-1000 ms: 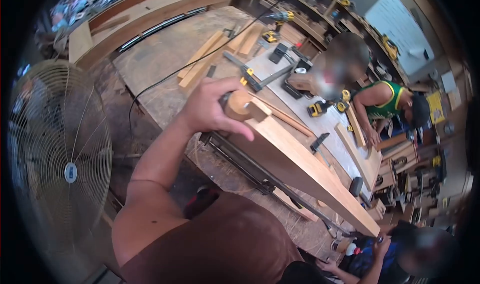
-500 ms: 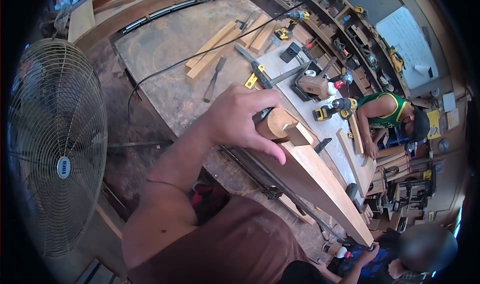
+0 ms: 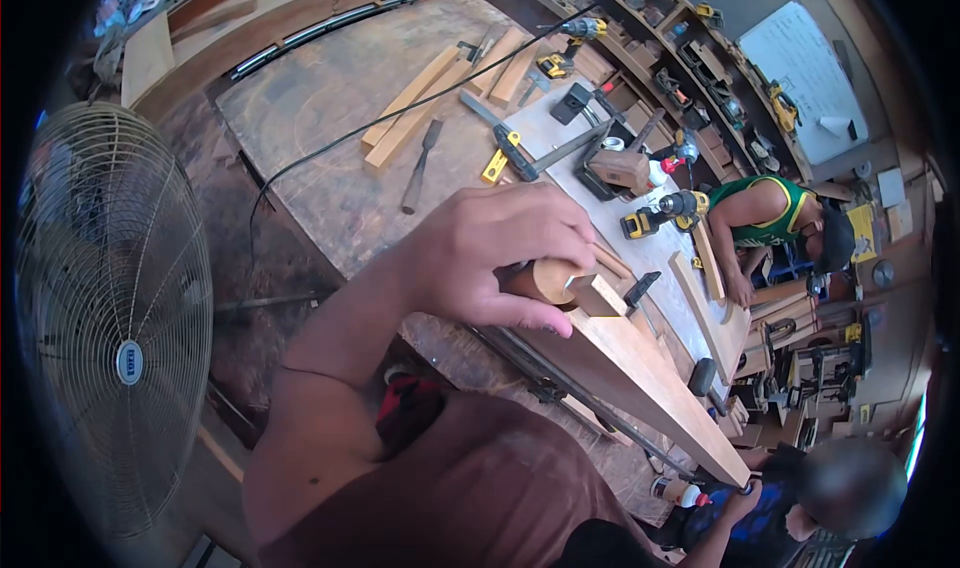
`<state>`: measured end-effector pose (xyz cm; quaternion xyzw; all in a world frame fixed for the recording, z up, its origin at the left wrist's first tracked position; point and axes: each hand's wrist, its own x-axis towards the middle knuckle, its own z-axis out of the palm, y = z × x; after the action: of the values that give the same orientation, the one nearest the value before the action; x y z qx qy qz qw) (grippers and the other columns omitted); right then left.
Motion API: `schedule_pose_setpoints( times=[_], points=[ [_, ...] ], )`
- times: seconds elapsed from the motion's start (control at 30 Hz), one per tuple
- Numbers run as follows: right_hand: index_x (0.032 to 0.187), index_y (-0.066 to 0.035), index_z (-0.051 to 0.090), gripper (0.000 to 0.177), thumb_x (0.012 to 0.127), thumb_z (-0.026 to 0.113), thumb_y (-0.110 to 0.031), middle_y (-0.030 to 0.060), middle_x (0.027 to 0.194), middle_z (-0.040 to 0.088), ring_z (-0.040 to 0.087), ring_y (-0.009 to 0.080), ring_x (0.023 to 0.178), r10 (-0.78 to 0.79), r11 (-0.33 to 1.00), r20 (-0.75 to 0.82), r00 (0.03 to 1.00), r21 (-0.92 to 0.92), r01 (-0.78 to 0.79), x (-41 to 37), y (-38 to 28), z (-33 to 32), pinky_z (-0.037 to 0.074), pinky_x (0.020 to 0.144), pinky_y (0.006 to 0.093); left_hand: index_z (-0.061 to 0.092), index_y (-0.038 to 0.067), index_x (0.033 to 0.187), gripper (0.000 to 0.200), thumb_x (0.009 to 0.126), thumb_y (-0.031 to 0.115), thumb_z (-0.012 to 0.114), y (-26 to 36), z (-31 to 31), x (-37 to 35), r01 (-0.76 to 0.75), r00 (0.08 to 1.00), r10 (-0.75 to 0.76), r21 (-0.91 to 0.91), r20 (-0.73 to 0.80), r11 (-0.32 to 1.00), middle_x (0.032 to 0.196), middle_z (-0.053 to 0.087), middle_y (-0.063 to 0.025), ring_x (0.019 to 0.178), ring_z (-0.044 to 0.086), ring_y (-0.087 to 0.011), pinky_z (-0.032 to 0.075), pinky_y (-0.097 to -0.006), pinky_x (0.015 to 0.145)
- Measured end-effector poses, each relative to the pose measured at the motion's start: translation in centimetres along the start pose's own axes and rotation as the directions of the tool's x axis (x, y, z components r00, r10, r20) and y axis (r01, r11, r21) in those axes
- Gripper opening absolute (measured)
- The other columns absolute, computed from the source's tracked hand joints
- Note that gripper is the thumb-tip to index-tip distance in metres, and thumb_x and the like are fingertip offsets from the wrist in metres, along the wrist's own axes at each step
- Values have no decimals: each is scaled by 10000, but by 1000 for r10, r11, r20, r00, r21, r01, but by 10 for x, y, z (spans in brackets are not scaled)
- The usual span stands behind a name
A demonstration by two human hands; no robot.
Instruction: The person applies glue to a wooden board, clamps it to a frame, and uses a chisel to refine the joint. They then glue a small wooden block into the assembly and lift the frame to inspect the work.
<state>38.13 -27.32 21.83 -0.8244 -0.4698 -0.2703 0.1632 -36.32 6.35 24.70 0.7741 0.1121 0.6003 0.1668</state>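
My left hand [image 3: 505, 258] reaches in from the lower left, thumb below and fingers curled above. It is wrapped round a round-ended wooden piece [image 3: 553, 281] with a pale flat end face. Against that piece sits a small rectangular wood block [image 3: 600, 296]. Both are at the near end of a long wooden beam [image 3: 650, 388], which runs down to the right. At the beam's far end is another person's hand [image 3: 742, 498]. My right hand does not show.
On the workbench [image 3: 320, 118] lie a chisel [image 3: 422, 168], wood strips [image 3: 415, 108], a clamp [image 3: 515, 153] and a cordless drill [image 3: 665, 213]. A black cable [image 3: 370, 133] crosses it. A large fan [image 3: 115, 318] stands left. A co-worker in green [image 3: 765, 211] leans over the right side.
My left hand has shifted slightly on the round-ended piece, and its fingertips show more over the top. The whole view has moved a little. The beam stays about where it was.
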Motion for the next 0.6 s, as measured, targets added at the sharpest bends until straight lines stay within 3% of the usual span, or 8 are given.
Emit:
schedule_pose_setpoints(
  times=[0.07,0.17,0.27,0.5,0.57,0.6],
  points=[
    [788,12,486,345,922,658,-255,184,727,513,455,344,683,-23,1000,1,1000,-1,23,-1,1,-2,409,684,434,684,52,912,484,602,347,908,4,-7,7,-24,1000,24,-3,14,1000,1041,679,-144,910,683,-300,556,-374,767],
    [791,13,494,323,917,659,-234,186,742,519,472,351,698,-17,1000,16,1000,-13,17,-4,-4,-7,412,691,437,677,83,887,478,577,362,910,6,-13,16,-178,984,173,150,47,973,1051,677,-118,923,686,-287,563,-392,785],
    [795,15,501,309,910,664,-221,185,754,520,480,355,713,4,1000,27,1000,-6,-4,-3,-14,-10,414,699,436,658,86,923,521,561,360,914,-2,-10,14,-255,967,253,141,34,957,1054,670,-101,948,680,-293,567,-388,790],
    [791,19,494,320,910,667,-222,189,740,513,464,354,696,-2,1000,15,1000,12,2,0,-20,-9,408,689,438,630,100,981,545,592,383,887,-2,-9,11,-332,941,338,230,14,915,1063,644,-63,1005,656,-287,574,-373,819],
    [792,21,492,315,907,672,-211,190,727,506,450,348,681,10,1000,11,1000,6,-10,2,-21,-9,403,675,438,600,54,833,392,650,296,848,1,-12,16,-387,918,395,286,32,877,1079,645,-92,1000,650,-297,579,-383,807],
    [792,21,492,315,907,672,-211,190,727,506,450,348,681,15,1000,13,1000,8,-15,2,-23,-9,403,675,438,600,54,833,392,650,296,848,0,-11,16,-389,918,396,283,37,877,1079,645,-92,1000,650,-297,579,-383,807]
  ],
)
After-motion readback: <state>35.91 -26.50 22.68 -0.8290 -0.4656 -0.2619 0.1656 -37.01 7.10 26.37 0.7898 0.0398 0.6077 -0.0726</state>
